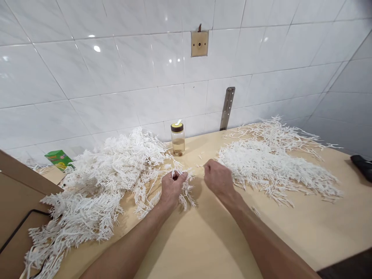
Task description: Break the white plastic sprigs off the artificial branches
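Near the middle of the wooden table [215, 236], my left hand [172, 186] pinches a white branching sprig [186, 193] between thumb and fingers, and its fronds hang down beside the hand. My right hand [217, 176] is curled closed to the right of it, apart from the left hand; what its fingertips hold, if anything, is too small to make out. A large heap of white sprigs [116, 166] lies left of my left hand. Another pile of white sprigs [273, 162] spreads out to the right of my right hand.
A jar with a dark and yellow lid [178, 141] stands behind my hands. A metal strip [227, 108] leans on the tiled wall. At the left are a green packet [59, 159] and a cardboard box [20, 197]; a black object [362, 166] lies far right.
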A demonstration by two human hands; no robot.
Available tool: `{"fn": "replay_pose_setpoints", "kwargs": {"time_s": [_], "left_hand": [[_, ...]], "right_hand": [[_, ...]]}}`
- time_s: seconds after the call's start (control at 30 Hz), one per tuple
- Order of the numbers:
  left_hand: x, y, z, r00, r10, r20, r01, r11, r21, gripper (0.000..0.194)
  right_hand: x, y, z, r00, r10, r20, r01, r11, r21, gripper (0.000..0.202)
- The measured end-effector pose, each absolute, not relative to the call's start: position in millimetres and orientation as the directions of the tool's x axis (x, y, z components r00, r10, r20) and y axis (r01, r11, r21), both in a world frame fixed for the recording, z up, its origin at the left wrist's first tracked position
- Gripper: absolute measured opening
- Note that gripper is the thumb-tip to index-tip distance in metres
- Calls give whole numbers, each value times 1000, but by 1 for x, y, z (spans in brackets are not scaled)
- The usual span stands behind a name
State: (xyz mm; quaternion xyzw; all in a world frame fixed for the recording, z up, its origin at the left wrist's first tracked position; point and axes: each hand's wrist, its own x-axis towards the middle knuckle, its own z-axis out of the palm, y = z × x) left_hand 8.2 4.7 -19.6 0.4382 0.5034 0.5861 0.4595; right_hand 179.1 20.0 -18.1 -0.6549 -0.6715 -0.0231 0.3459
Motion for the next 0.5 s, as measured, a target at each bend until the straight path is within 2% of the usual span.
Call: {"fn": "replay_pose_setpoints", "kwargs": {"time_s": [0.13, 0.2, 0.27, 0.3, 0.37, 0.5], "left_hand": [[3, 7, -16, -233, 969, 83, -114, -112, 987, 46], [4, 7, -16, -220, 973, 65, -140, -97, 985, 49], [6, 7, -17, -205, 976, 71, -149, -103, 983, 50], [7, 7, -18, -203, 976, 84, -143, -114, 983, 49], [8, 6, -20, -214, 970, 117, -106, -142, 984, 46], [11, 4, -21, -235, 953, 190, -38, -204, 978, 40]], "right_hand": [[215, 27, -17, 294, 850, 438, 873, -52, -485, 19], [219, 24, -14, 345, 824, 450, 840, -57, -539, 25], [209, 17, -9, 349, 817, 459, 778, 21, -628, 29], [200, 12, -5, 339, 833, 437, 720, 69, -690, 27], [179, 2, 2, 234, 918, 319, 596, 124, -794, 38], [151, -8, 4, 5, 998, 60, 316, 55, -947, 51]]}}
